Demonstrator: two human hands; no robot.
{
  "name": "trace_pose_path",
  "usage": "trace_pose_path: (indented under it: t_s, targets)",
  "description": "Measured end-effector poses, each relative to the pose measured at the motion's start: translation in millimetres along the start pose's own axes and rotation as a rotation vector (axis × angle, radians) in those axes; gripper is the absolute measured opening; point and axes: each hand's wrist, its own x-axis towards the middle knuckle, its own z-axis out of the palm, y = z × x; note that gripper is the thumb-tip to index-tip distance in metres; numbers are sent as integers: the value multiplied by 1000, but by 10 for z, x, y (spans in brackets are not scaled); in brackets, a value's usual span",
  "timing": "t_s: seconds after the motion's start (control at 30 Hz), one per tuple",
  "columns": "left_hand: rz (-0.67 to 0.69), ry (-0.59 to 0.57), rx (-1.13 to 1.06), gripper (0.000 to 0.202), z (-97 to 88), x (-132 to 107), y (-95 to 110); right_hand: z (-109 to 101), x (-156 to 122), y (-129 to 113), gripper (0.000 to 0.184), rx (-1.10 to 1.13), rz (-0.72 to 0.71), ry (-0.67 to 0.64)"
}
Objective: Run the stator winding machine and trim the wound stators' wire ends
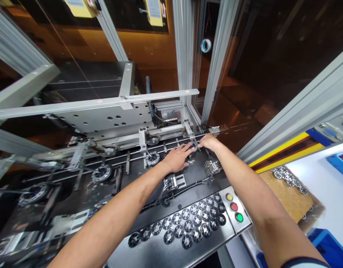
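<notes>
Both my hands reach into the machine at the right end of its twin rails. My left hand [175, 159] is open, palm down, its fingers stretched toward a small round part [195, 146] under a metal arm. On the other side of that part is my right hand [209, 142], fingers curled and thumb close to the index finger; what they pinch, if anything, is hidden. Left of my hands, a black and silver wheel-like part [153, 159] sits at the rails, with another similar round part [102, 173] farther left. A small metal fixture [178, 181] lies below my left hand.
Several black round parts with silver centres [188, 225] stand in rows on the steel front ledge [160, 255]. Yellow, red and green buttons [234, 207] sit to their right. Silver rings [290, 176] lie on brown cardboard [285, 193]. A metal bar [149, 97] crosses behind my hands.
</notes>
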Motion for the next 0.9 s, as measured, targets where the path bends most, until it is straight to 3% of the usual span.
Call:
trace_pose_path:
  t_s: [0.9]
  targets:
    - [6, 14, -14, 80, 57, 24, -60, -7, -30, -5, 31, -25, -3, -126]
